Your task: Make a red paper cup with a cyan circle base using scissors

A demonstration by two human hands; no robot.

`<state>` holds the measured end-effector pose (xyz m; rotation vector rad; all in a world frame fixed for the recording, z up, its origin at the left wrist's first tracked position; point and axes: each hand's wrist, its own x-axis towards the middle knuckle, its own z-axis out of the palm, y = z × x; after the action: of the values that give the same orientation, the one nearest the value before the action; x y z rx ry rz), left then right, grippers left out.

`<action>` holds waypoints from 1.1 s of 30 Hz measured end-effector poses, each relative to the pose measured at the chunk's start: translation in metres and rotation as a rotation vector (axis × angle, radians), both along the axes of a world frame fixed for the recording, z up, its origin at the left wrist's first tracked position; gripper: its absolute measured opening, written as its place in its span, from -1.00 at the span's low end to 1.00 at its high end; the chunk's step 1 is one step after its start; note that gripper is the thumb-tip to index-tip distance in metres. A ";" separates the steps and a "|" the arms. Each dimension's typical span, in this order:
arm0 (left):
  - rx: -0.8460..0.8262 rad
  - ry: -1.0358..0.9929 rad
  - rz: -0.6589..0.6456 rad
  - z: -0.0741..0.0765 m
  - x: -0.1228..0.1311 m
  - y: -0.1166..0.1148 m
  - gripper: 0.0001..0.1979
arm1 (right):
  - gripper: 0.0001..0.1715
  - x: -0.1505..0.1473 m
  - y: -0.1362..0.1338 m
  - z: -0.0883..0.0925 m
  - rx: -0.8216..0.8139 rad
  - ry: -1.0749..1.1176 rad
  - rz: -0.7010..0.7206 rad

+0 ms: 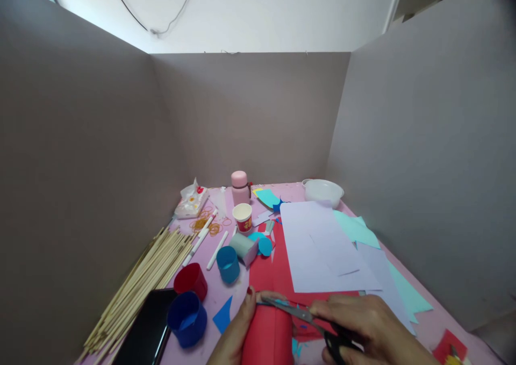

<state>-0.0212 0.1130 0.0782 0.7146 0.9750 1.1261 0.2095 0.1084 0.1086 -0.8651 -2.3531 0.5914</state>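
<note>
My left hand (237, 327) is wrapped round a red paper tube (268, 335) at the bottom centre, thumb on its top edge. Gripping the black handles of a pair of scissors (292, 311), my right hand (366, 322) holds the metal blades lying across the tube's upper rim, pointing left. The tube rests over a red paper sheet (268, 271) on the pink table.
Near the hands stand a dark blue paper ring (186, 318), a red ring (191, 280), a light blue ring (228, 264) and a black phone (145, 330). Wooden sticks (141, 284) lie left. White sheets (322, 249), a paper cup (243, 217), a pink bottle (239, 186) and a white bowl (322, 191) sit further back. Grey cardboard walls surround the table.
</note>
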 end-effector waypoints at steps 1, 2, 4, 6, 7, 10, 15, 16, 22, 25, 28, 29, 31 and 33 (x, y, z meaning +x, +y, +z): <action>-0.022 -0.005 -0.003 0.001 0.002 -0.004 -0.52 | -0.53 -0.001 0.002 0.000 -0.039 0.010 -0.004; -0.053 -0.020 -0.010 0.003 0.004 -0.009 -0.50 | -0.52 -0.001 0.004 0.000 -0.074 0.018 -0.014; -0.129 -0.086 -0.017 0.006 0.008 -0.020 -0.49 | -0.51 -0.002 0.008 -0.001 -0.115 0.036 -0.051; -0.199 -0.163 0.009 0.010 0.011 -0.030 -0.49 | -0.48 -0.004 0.012 -0.002 -0.148 0.045 -0.065; -0.227 -0.186 0.030 0.013 0.012 -0.033 -0.50 | -0.47 -0.005 0.013 -0.004 -0.188 0.054 -0.063; -0.291 -0.199 0.086 0.017 0.013 -0.036 -0.52 | -0.50 -0.009 0.019 -0.013 -0.492 0.220 -0.053; -0.435 -0.294 0.165 0.011 0.011 -0.028 -0.55 | -0.13 -0.013 0.033 -0.057 -1.153 0.773 0.091; -0.440 -0.293 0.177 0.009 0.010 -0.027 -0.55 | -0.18 -0.014 0.033 -0.067 -1.163 0.814 0.030; -0.388 -0.237 0.296 -0.002 0.016 -0.042 -0.72 | -0.45 -0.011 -0.004 -0.092 -1.129 0.876 -0.181; -0.437 -0.249 0.270 -0.009 0.025 -0.055 -0.71 | -0.47 -0.013 -0.021 -0.091 -1.052 0.881 -0.236; -0.442 -0.304 0.189 -0.020 0.036 -0.065 -0.63 | -0.46 -0.023 -0.029 -0.090 -0.960 0.877 -0.264; -0.429 -0.329 0.164 -0.023 0.039 -0.067 -0.62 | -0.43 -0.027 -0.031 -0.090 -0.932 0.876 -0.271; -0.403 -0.388 0.133 -0.027 0.044 -0.070 -0.63 | -0.39 -0.037 -0.034 -0.089 -0.896 0.868 -0.285; -0.376 -0.460 0.111 -0.029 0.047 -0.071 -0.67 | -0.36 -0.045 -0.037 -0.088 -0.874 0.858 -0.308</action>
<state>0.0262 0.0423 0.0489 0.0880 0.8024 1.0969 0.1644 0.0715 0.0203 -1.0069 -1.1231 1.5280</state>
